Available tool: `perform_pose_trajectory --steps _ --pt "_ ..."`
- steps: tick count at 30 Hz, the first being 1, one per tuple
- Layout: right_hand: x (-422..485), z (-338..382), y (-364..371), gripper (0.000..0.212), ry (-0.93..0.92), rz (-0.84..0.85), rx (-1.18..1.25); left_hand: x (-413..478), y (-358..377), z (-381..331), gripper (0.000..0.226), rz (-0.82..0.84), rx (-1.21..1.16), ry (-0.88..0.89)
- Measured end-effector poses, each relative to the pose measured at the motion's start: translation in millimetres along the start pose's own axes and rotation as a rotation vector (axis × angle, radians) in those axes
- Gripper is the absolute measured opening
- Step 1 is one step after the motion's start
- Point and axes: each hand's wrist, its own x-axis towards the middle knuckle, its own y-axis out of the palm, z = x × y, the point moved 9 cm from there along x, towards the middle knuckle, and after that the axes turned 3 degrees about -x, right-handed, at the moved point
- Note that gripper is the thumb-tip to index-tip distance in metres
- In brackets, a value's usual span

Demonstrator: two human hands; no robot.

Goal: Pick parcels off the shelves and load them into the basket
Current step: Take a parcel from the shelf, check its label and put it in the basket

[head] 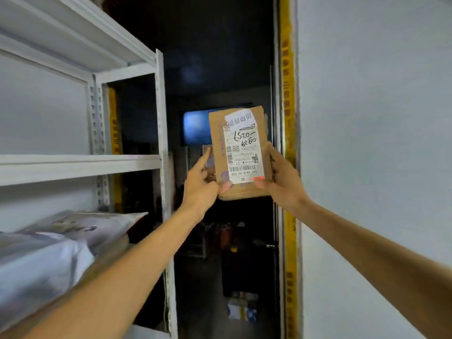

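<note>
Head view: cardboard parcel (241, 152) held upright, label facing camera, likely for reading; left hand (199, 185) and right hand (281, 178) clasped on lower corners.

White metal shelving unit (97, 165), left side of the frame.

Slotted upright posts, flat white boards. Upper boards at the upper left: nothing visible on them. Middle board, centre left: bare on the part in view. Lower board, lower left: soft plastic mailer parcels (49, 255), white and grey, lying flat and overlapping, one corner jutting past the shelf's front edge towards the frame's centre. Print on them is too blurred to read.
</note>
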Motion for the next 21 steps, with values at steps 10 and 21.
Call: perform_pose_trajectory --steps 10,21 --pt "-135 -72 -250 0.102 0.391 -0.300 -0.413 -63 287 34 0.089 0.457 -0.254 -0.087" --pt "-319 -49 -466 0.101 0.674 -0.628 -0.813 -208 562 4 0.091 0.903 -0.430 -0.160"
